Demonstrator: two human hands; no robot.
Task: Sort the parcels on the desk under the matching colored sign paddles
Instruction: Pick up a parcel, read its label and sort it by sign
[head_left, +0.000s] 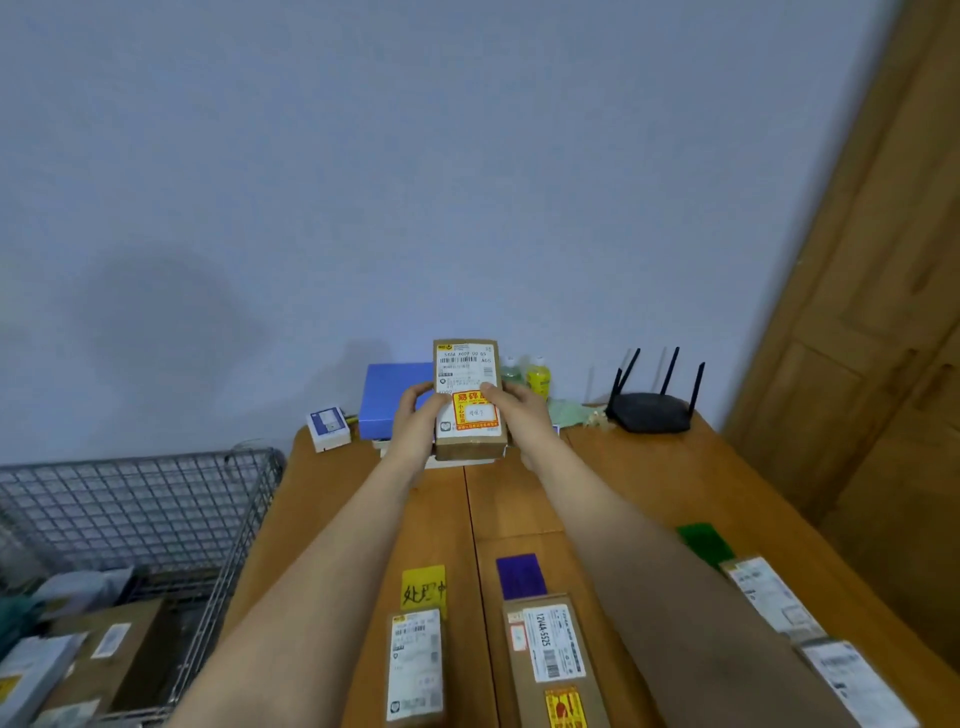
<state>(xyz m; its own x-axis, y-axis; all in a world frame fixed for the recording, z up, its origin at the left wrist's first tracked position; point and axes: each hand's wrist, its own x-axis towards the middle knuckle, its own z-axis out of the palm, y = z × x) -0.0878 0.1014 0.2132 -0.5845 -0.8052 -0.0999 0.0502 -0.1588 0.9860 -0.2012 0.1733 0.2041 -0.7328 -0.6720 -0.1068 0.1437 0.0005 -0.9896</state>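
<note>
Obs. You hold one brown cardboard parcel with a white shipping label and a red-and-yellow sticker (469, 400) out at arm's length, above the far end of the wooden desk (649, 467). Your left hand (415, 415) curls round its left edge, thumb on the label face; your right hand (519, 410) wraps the right edge, thumb across the sticker. Both hands are closed on the parcel, which is clear of the desk. The label faces you, probably so you can read it or check its colour mark before choosing a spot.

Layout near you: yellow sign paddle with handwriting (423, 590), with a white-labelled brown parcel (415, 667) just below it; purple sign paddle (521, 576) with a brown parcel labelled 12V4A-5525 (550, 660) below; green sign paddle (704, 540) at right, with two white-labelled parcels (810, 639) trailing towards you. So parcels sit on the near side of their paddles.

Judgement: which colour the held parcel matches cannot be read here.

Also present: blue box (395, 400), black router with antennas (654, 410), wire mesh basket (130, 499) at left.
</note>
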